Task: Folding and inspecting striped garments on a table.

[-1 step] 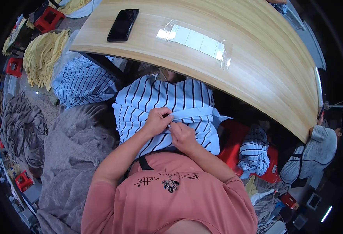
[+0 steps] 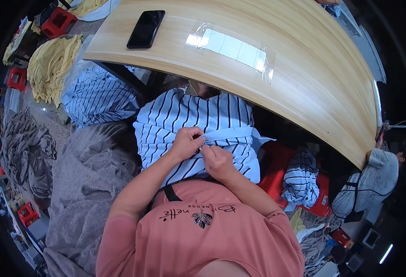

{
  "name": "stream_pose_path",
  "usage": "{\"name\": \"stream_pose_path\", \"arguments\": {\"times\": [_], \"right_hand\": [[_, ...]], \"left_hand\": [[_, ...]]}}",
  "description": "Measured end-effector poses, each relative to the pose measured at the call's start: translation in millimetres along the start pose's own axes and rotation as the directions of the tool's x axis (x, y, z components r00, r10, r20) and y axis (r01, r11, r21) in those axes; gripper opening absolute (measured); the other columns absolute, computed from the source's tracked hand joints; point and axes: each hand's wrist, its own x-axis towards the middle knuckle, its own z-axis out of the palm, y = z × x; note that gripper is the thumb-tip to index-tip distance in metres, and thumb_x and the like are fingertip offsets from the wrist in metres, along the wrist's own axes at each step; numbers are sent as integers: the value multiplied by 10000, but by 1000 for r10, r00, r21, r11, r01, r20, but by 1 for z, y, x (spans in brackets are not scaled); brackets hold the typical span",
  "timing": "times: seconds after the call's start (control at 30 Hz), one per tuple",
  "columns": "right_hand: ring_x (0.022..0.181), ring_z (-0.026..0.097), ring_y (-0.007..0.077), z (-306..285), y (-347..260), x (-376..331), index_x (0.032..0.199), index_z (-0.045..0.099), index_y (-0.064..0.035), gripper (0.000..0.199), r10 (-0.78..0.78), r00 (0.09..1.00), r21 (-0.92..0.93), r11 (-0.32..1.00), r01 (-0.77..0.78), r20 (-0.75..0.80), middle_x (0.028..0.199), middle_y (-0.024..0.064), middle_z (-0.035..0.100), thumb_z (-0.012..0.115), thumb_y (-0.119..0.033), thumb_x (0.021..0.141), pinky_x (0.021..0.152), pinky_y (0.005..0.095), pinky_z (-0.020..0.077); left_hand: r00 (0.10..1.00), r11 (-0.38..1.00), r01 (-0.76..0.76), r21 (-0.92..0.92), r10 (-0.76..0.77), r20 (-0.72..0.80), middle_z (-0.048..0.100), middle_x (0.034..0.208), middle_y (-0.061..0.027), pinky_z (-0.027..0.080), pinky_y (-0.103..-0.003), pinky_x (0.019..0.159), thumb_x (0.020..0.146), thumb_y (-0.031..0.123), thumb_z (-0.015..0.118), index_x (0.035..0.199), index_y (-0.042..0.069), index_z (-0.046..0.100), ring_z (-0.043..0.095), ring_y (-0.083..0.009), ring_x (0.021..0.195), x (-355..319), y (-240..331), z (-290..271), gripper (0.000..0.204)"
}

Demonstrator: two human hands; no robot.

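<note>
Across my lap lies a light blue garment with dark stripes (image 2: pixel 191 111), bunched in folds. A plain light blue band (image 2: pixel 233 134) runs over it, with its loose end sticking out to the right. My left hand (image 2: pixel 187 144) is closed in a pinch on the left end of this band. Just below and to the right, my right hand (image 2: pixel 218 162) is also closed, its thumb and finger pinching at the cloth close to the left fingertips. Whatever small thing may lie between the fingertips is hidden.
Ahead stands a wooden table (image 2: pixel 295 51) bearing a black phone (image 2: pixel 146 29). Grey cloth (image 2: pixel 90 171) and a blue striped bundle (image 2: pixel 100 97) lie to my left. On the right, a red stool (image 2: pixel 322 191) holds another striped garment (image 2: pixel 301 177); a person (image 2: pixel 367 184) is beyond it.
My right hand has shifted very slightly to the right. My left hand and the garment look the same.
</note>
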Motion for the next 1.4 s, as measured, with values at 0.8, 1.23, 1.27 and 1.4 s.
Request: {"name": "stream_pose_path", "arguments": {"times": [0.8, 1.23, 1.27, 1.4], "right_hand": [[603, 560, 241, -1, 15, 5, 805, 560, -34, 179, -43, 997, 88, 995, 37, 69, 726, 76, 541, 547, 26, 637, 502, 321, 446], [680, 576, 357, 8, 21, -1, 896, 499, -32, 158, 229, 957, 340, 898, -279, 180, 828, 157, 570, 529, 24, 751, 556, 403, 452], [687, 577, 365, 9, 20, -2, 900, 499, -33, 157, 291, 935, 350, 870, -346, 201, 819, 166, 573, 533, 16, 755, 561, 408, 453], [688, 574, 383, 14, 20, -5, 932, 498, -32, 180, 296, 931, 330, 875, -353, 211, 787, 187, 581, 540, -2, 759, 576, 426, 452]], "left_hand": [[989, 980, 113, -161, -96, 111, 545, 668, 36, 373, -198, 552, 794, 50, 559, 770, -9, 592, 455, -42, 619, -9, -21, -2, 72], [913, 831, -286, 476, 387, -128, 563, 692, -168, 432, -432, 550, 756, 79, 549, 734, 17, 540, 558, -361, 641, -19, -11, 13, 66], [908, 826, -290, 484, 398, -135, 563, 692, -168, 432, -432, 550, 756, 79, 549, 734, 17, 540, 558, -361, 641, -20, -12, 14, 66], [846, 720, -351, 599, 518, -127, 555, 673, -161, 435, -430, 532, 743, 57, 534, 723, 21, 527, 555, -349, 614, -22, -22, 18, 41]]}}
